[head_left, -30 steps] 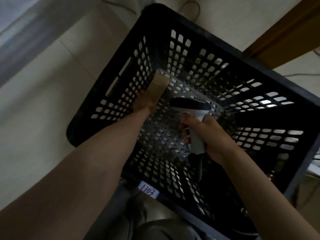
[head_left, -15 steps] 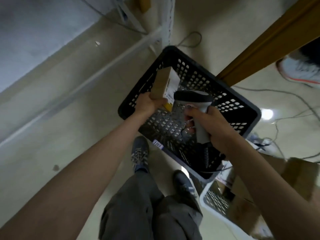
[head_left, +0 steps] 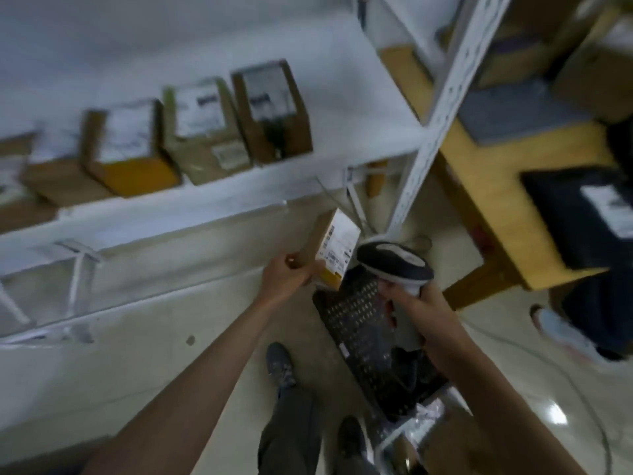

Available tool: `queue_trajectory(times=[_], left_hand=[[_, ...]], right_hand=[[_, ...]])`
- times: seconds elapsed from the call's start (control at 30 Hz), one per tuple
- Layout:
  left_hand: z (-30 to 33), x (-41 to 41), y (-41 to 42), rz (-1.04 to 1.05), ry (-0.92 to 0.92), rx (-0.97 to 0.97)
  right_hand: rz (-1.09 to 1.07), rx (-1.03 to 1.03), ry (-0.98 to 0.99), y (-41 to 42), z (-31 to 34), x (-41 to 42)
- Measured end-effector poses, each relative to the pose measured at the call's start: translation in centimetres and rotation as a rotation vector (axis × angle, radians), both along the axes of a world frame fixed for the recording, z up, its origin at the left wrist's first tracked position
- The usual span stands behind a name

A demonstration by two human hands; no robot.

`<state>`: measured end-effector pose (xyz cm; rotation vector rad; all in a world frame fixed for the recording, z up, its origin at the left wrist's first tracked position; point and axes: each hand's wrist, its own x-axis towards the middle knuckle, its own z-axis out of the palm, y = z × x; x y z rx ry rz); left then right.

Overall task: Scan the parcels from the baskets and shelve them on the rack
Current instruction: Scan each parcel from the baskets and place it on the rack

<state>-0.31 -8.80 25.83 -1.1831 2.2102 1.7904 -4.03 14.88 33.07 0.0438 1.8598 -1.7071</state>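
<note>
- Below the white metal rack (head_left: 435, 108), my left hand (head_left: 286, 279) pinches a small brown cardboard parcel with a white label (head_left: 334, 250) by its lower end, thumb on one face and fingers curled round the back; it hangs in the air above the floor, just beside the scanner.
- My right hand (head_left: 416, 306) is wrapped round the grip of the grey-and-black handheld scanner (head_left: 394, 262), whose head sits right next to the parcel's label, so I judge this one is at the scanning step and not yet shelved.
- On the white shelf board (head_left: 212, 204) several brown labelled boxes (head_left: 202, 132) already stand in a row, so part of the job looks done.
- Down by my feet the black perforated plastic basket (head_left: 359, 323) stands on the floor; I cannot tell whether parcels remain in it.
- Off to the right, a wooden table (head_left: 486, 186) and someone's white shoe (head_left: 561, 332) crowd that side; the shelf's front edge lies between the parcel and its place.
</note>
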Motion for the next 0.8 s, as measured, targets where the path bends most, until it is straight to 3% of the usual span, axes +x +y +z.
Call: queue_trajectory(times=[0.13, 0.4, 0.6, 0.8], left_hand=[[9.4, 1.9, -1.7, 0.11, 0.099, -0.032], [23.4, 4.2, -6.1, -0.023, 0.281, -0.24], [29.5, 5.9, -8.7, -0.035, 0.342, -0.407], [31.8, 7.2, -9.2, -0.004, 0.403, -0.523]], right_hand=[[0.114, -0.022, 0.059, -0.8, 8.3, 0.2], [0.291, 0.03, 0.452, -2.0, 18.4, 1.3], [0.316, 0.028, 0.651, -3.8, 22.3, 2.3], [0.273, -0.021, 0.715, -4.3, 24.2, 3.6]])
